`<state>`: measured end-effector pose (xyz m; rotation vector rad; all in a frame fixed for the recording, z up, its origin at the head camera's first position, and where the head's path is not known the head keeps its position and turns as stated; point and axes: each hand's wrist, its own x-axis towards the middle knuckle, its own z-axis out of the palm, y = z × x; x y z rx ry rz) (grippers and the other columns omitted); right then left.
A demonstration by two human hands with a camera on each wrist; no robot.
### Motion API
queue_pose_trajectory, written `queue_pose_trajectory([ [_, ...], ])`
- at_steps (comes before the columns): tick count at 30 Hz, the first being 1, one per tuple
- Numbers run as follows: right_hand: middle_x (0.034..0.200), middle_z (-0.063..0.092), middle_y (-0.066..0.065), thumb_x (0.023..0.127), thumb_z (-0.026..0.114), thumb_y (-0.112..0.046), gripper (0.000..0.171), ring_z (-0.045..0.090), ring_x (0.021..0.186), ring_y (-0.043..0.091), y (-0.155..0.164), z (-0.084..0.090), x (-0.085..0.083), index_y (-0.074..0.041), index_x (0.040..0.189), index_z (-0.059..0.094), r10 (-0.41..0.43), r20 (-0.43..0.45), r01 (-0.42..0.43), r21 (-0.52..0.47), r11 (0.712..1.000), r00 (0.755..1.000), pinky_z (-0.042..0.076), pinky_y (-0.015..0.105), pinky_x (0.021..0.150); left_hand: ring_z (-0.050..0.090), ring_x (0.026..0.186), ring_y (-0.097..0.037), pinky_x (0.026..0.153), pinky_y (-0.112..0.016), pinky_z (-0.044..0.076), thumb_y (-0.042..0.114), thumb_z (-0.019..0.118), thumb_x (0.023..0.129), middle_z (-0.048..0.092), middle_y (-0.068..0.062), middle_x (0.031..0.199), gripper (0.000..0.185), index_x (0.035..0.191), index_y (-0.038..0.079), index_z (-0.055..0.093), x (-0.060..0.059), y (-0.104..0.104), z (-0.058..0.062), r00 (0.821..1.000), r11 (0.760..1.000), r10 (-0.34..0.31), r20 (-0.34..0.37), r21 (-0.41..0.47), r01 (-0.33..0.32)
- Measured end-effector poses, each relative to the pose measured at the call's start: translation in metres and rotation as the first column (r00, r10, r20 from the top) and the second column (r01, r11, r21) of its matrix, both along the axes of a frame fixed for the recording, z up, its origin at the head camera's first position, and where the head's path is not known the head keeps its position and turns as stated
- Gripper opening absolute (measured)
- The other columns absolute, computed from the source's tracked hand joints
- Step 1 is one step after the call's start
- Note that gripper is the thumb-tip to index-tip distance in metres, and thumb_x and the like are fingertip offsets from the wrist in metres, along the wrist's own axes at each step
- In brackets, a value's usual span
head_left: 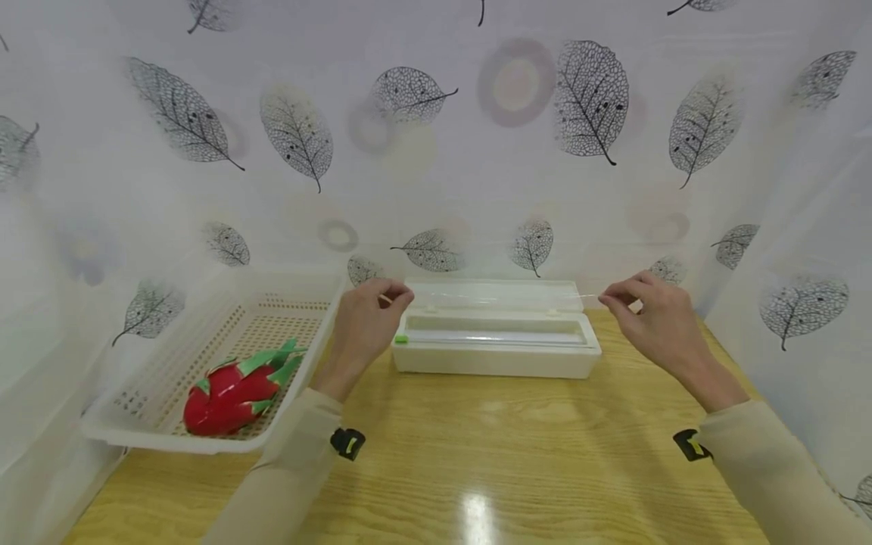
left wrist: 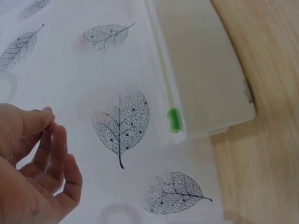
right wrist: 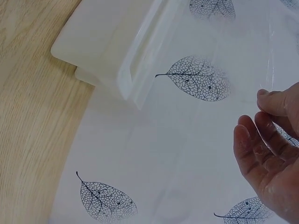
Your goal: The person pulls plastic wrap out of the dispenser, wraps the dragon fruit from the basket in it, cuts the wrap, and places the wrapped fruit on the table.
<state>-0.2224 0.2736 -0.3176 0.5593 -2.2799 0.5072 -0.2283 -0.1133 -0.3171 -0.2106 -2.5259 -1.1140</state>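
Note:
A sheet of clear cling film (head_left: 590,296) stretches between both hands, over the raised lid of a white cling film dispenser (head_left: 497,365). My left hand (head_left: 364,322) pinches the film's left end between thumb and fingertips. At the other end, the thumb and forefinger of my right hand (head_left: 655,322) pinch its corner; the right wrist view shows faint film creases running up from there. Inside the dispenser a film roll (head_left: 497,337) is visible, with a green slide cutter (head_left: 401,340) at the left of its front edge. Most of the film is too transparent to make out.
Left of the dispenser, a white plastic basket (head_left: 204,445) holds a red dragon fruit (head_left: 228,397) with green tips. Everything stands on a wood-grain table (head_left: 531,454). A leaf-patterned curtain (head_left: 463,166) hangs behind and at both sides.

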Motion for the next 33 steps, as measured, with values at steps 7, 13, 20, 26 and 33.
queue_pose_trajectory([
  [7,0.083,0.069,0.009,0.085,0.079,-0.001,0.005,0.063,0.070,0.022,0.001,0.002,0.000,-0.004,0.088,0.076,-0.015,0.009,0.015,0.004,1.000,1.000,0.038,0.003,0.065,0.070,0.086,-0.022,0.077,-0.037,0.057,0.025,0.068,0.099,0.074,-0.005,0.100,0.016,0.104,0.012,0.076,0.000,0.001,0.003,1.000,1.000,0.004,-0.013,-0.022,-0.004],
  [13,0.085,0.069,0.009,0.085,0.079,-0.002,0.005,0.064,0.069,0.023,0.002,0.004,0.002,-0.005,0.088,0.076,-0.027,0.015,0.027,0.009,1.000,1.000,0.041,0.009,0.062,0.070,0.087,-0.022,0.073,-0.039,0.057,0.025,0.070,0.098,0.071,-0.005,0.100,0.015,0.103,0.012,0.077,0.002,0.003,0.004,0.997,0.996,0.022,-0.078,-0.082,-0.028],
  [20,0.099,0.067,0.021,0.077,0.082,0.006,0.013,0.063,0.090,0.041,0.004,0.004,0.001,0.000,0.086,0.074,0.042,-0.133,-0.029,0.103,0.994,0.990,0.049,0.053,0.073,0.070,0.098,-0.028,0.094,-0.064,0.050,0.019,0.075,0.094,0.071,-0.008,0.113,0.006,0.096,0.015,0.079,0.005,-0.001,-0.002,0.918,0.943,-0.036,-0.394,-0.318,-0.100],
  [26,0.104,0.067,0.022,0.077,0.078,0.003,0.013,0.059,0.103,0.046,0.009,0.003,-0.003,0.000,0.087,0.070,0.097,-0.259,-0.038,0.224,0.974,0.961,0.047,0.064,0.077,0.069,0.105,-0.028,0.097,-0.061,0.049,0.018,0.076,0.093,0.072,-0.009,0.112,0.007,0.097,0.012,0.078,0.004,-0.008,-0.005,0.869,0.916,-0.096,-0.486,-0.385,-0.114],
  [33,0.104,0.067,0.022,0.084,0.071,-0.003,0.007,0.059,0.101,0.046,0.010,0.006,-0.006,0.000,0.090,0.069,0.098,-0.312,-0.009,0.276,0.961,0.945,0.044,0.060,0.072,0.070,0.101,-0.028,0.094,-0.059,0.049,0.018,0.076,0.093,0.073,-0.009,0.109,0.007,0.096,0.012,0.077,0.002,-0.012,-0.002,0.834,0.905,-0.146,-0.532,-0.412,-0.104],
])
